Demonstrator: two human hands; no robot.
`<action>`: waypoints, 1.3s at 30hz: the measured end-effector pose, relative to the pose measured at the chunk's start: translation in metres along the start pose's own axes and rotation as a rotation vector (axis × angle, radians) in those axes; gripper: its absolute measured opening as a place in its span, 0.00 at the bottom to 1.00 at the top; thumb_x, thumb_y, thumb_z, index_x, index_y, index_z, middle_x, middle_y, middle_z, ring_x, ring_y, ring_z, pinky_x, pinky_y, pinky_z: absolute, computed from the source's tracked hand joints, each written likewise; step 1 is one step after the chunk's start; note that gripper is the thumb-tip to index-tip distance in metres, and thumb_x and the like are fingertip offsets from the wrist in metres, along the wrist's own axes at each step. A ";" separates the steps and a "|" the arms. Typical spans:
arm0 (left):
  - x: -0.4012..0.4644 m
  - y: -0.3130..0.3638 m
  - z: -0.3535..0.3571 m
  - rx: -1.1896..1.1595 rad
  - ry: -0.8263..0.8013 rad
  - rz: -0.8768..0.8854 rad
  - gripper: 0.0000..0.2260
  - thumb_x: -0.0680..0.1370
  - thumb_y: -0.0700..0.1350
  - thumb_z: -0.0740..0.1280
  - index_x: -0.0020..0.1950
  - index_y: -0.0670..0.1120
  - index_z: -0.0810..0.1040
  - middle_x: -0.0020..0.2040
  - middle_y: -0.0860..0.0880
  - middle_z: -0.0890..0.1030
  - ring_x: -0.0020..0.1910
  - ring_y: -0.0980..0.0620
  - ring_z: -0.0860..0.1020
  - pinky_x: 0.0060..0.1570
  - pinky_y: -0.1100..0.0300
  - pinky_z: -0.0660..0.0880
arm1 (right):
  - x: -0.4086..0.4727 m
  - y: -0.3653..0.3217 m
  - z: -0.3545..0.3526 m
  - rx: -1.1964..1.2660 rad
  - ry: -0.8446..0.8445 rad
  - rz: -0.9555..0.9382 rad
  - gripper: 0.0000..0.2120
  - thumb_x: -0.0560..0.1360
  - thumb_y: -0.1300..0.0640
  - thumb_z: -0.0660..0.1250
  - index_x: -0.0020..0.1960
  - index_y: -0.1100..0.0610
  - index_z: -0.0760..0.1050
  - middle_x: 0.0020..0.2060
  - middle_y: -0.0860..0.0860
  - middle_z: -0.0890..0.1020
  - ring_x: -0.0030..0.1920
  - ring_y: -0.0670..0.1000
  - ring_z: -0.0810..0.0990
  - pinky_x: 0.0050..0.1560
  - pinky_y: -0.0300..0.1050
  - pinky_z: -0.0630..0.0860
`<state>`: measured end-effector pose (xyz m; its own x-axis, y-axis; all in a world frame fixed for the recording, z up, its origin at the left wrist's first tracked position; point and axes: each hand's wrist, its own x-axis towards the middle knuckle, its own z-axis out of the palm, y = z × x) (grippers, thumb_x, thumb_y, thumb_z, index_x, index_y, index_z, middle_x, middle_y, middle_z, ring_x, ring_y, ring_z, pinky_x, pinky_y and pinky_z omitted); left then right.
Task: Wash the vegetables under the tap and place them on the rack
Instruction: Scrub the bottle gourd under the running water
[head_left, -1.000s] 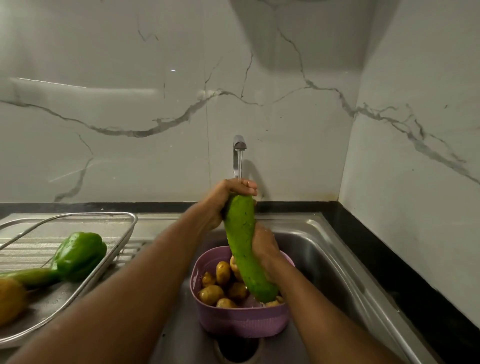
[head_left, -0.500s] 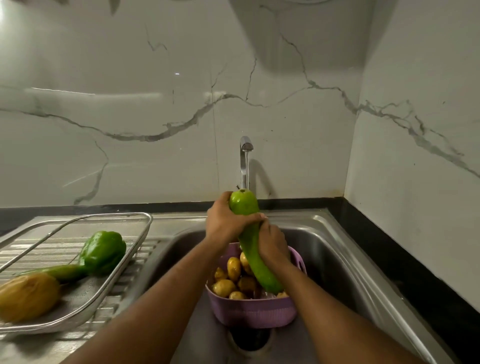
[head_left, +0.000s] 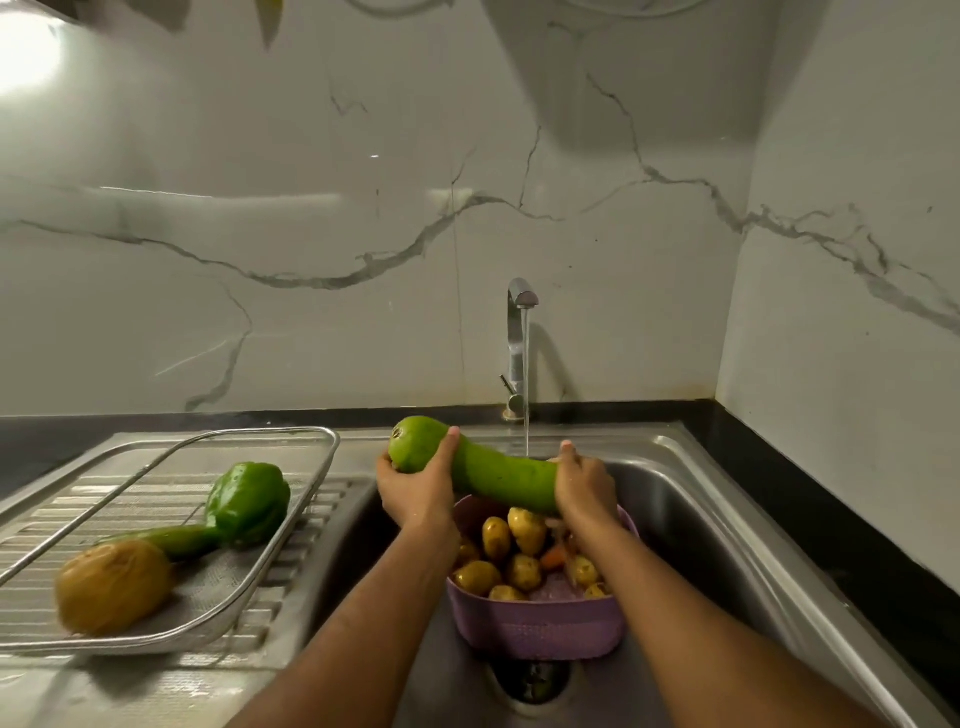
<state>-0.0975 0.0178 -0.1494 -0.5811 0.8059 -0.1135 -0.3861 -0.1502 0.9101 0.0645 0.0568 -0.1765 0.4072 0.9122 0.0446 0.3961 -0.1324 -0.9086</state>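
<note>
Long green gourd, held level under the running tap above the potato basket, left hand and right hand fingers wrapped round either end; risk: wet skin slipping free into the sink.

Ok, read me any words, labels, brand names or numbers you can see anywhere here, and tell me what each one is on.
None: no readable text shows.
The tap, the purple basket, the wire rack, the sink and the long green gourd carry no visible label.
The marble wall shows only grey veins, not writing.
</note>
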 end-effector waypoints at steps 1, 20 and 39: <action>0.001 -0.002 -0.001 -0.030 0.017 -0.040 0.32 0.66 0.49 0.84 0.63 0.55 0.71 0.62 0.45 0.76 0.58 0.42 0.79 0.55 0.40 0.82 | 0.002 -0.002 -0.001 0.094 0.000 0.080 0.26 0.86 0.42 0.52 0.61 0.60 0.80 0.54 0.58 0.80 0.54 0.59 0.80 0.57 0.52 0.76; -0.012 -0.024 0.007 0.777 -0.534 -0.072 0.30 0.72 0.67 0.66 0.66 0.49 0.74 0.61 0.43 0.79 0.56 0.43 0.80 0.57 0.46 0.81 | 0.000 -0.055 -0.037 0.368 0.579 -0.536 0.17 0.85 0.51 0.53 0.47 0.55 0.77 0.39 0.47 0.79 0.38 0.46 0.75 0.36 0.34 0.64; -0.022 -0.044 0.025 0.604 -0.737 0.260 0.15 0.83 0.42 0.65 0.70 0.46 0.74 0.58 0.48 0.84 0.57 0.52 0.83 0.59 0.47 0.81 | -0.004 -0.025 0.001 0.092 -0.078 -0.427 0.31 0.72 0.47 0.79 0.70 0.46 0.68 0.57 0.46 0.78 0.52 0.49 0.80 0.47 0.44 0.78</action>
<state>-0.0502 0.0209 -0.1767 0.0748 0.9750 0.2090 0.2400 -0.2211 0.9453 0.0523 0.0565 -0.1539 0.1582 0.9047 0.3957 0.4391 0.2944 -0.8488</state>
